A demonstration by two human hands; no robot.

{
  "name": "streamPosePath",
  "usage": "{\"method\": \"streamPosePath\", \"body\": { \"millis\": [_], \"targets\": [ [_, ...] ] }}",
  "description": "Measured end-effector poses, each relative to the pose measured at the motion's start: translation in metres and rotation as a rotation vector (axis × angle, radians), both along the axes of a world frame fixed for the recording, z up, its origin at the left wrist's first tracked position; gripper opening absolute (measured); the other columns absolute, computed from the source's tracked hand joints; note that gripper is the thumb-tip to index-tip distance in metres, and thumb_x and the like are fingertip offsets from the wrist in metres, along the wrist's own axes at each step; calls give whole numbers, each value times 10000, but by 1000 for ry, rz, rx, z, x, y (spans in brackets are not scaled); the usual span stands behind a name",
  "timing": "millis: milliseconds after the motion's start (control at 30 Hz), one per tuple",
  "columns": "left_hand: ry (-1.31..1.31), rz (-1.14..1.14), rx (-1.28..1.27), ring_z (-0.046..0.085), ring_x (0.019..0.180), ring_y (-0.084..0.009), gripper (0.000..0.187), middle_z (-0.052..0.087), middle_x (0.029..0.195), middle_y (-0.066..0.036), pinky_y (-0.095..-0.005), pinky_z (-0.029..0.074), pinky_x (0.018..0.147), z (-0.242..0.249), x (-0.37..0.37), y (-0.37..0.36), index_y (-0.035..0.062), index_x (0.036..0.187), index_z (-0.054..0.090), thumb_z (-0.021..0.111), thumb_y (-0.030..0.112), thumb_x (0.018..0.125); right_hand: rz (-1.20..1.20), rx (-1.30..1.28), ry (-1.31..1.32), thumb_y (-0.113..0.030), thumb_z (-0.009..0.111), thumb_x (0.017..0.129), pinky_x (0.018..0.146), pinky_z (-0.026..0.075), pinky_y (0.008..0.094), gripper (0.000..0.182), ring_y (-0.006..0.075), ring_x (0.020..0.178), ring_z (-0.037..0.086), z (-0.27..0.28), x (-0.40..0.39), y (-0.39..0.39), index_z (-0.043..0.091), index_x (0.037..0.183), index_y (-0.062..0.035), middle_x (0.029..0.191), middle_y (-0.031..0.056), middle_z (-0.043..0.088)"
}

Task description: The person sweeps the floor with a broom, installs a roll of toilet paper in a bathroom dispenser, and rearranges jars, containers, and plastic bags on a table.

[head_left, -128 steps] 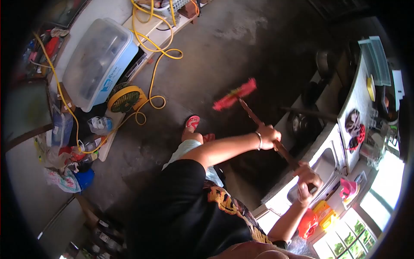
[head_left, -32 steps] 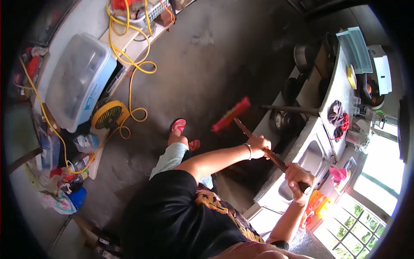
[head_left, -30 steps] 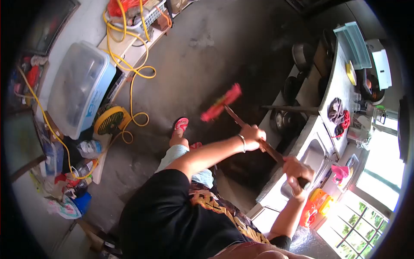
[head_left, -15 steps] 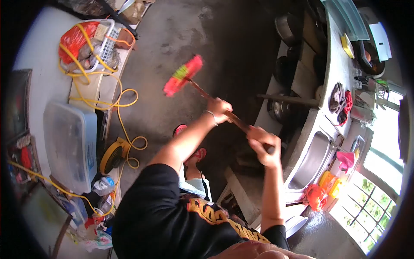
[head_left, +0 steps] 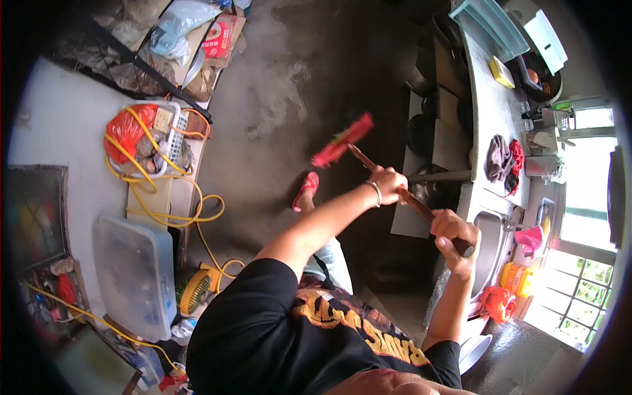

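While the view hangs high over the concrete floor [head_left: 276,112], the far left shows a clear lidded storage bin [head_left: 131,273] against the wall, and just past it a white basket [head_left: 172,141] with a red bag inside and a yellow cord [head_left: 172,212] looping out of it and down toward a small yellow fan [head_left: 195,294]. Moving in, there is a foot in a red sandal [head_left: 306,191] planted on the floor, and right above it the broom [head_left: 395,191], its red bristle head [head_left: 342,139] low over the floor and tilted, though whether the bristles touch cannot be told. The wooden handle slants down to the right, and here are both hands on it: the left hand [head_left: 387,184], silver bangle at the wrist, is wrapped tight around the middle of the shaft, and the right hand [head_left: 454,232] is clenched around the very end, fingers fully curled. Further right, the table [head_left: 487,112] carries a dark and red bundle of cloth [head_left: 503,159], with the steel sink [head_left: 490,247] just behind the right hand, and a bright window [head_left: 579,276] at the edge.
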State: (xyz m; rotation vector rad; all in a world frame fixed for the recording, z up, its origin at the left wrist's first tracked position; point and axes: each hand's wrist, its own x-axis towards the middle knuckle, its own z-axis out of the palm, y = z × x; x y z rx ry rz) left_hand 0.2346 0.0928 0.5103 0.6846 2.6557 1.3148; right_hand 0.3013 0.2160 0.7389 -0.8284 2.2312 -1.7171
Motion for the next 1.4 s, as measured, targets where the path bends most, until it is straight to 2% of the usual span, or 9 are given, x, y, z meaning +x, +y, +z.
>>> {"method": "streamPosePath", "body": {
  "millis": [133, 333, 500, 633, 800, 933, 1133, 1333, 1400],
  "targets": [
    [6, 2, -336, 595, 933, -221, 214, 659, 870, 35, -439, 446, 778, -63, -67, -78, 235, 829, 660, 743, 314, 649, -109, -177, -63, -37, 639, 746, 865, 418, 414, 209, 208, 677, 546, -74, -46, -31, 504, 587, -27, 635, 59, 548],
    [-276, -73, -550, 564, 1045, -238, 112, 670, 942, 47, -633, 308, 953, -132, -183, -144, 282, 842, 703, 697, 301, 732, -230, -348, -275, -2, 626, 799, 870, 400, 381, 223, 180, 720, 537, -179, -169, -75, 495, 620, -25, 677, 48, 554],
    [-256, -194, -178, 614, 953, -289, 162, 679, 926, -19, -485, 484, 820, -110, -242, -40, 244, 855, 705, 688, 296, 703, -416, -133, -325, -21, 628, 776, 843, 423, 407, 213, 191, 659, 547, -108, -251, -16, 525, 589, -18, 637, 71, 565],
    [-401, -263, -16, 590, 995, -227, 169, 681, 915, -2, -454, 371, 864, -69, -287, 2, 233, 871, 700, 692, 309, 720, -274, 11, -263, -19, 640, 745, 620, 396, 348, 271, 200, 562, 504, -46, -316, -26, 452, 550, -37, 577, 59, 516],
    [-275, -213, 65, 603, 904, -215, 294, 671, 865, -17, -403, 368, 823, -24, -384, -43, 199, 966, 664, 707, 308, 696, -272, -4, -105, -110, 696, 743, 758, 421, 395, 268, 203, 595, 537, 1, -409, -77, 483, 594, -47, 580, 41, 528],
    [-81, -170, -3, 602, 880, -231, 350, 675, 836, -10, -417, 390, 787, -8, -494, -149, 186, 929, 677, 759, 349, 630, -273, -75, -53, -94, 688, 722, 828, 416, 409, 244, 215, 611, 557, 5, -488, -153, 499, 578, -37, 585, 50, 542],
    [115, -94, -185, 630, 880, -288, 459, 677, 885, -102, -418, 477, 809, -85, -696, -352, 126, 944, 684, 838, 288, 543, -310, -274, -104, -28, 657, 776, 880, 406, 452, 187, 238, 783, 564, -116, -644, -291, 519, 651, -13, 757, 96, 589],
    [-235, 364, -871, 520, 1101, -299, 581, 567, 1147, -86, -479, 439, 894, -126, -826, -506, 164, 1098, 615, 837, 219, 564, -320, -358, -189, -35, 662, 806, 701, 430, 316, 208, 203, 788, 550, -226, -796, -447, 504, 677, 5, 785, 85, 589],
    [-168, 163, -842, 528, 1094, -312, 537, 594, 1107, -87, -469, 436, 903, -136, -832, -501, 173, 1060, 644, 831, 246, 562, -327, -316, -221, -39, 669, 803, 636, 412, 313, 231, 189, 732, 524, -232, -810, -449, 494, 659, 7, 740, 79, 573]
  ]
}}
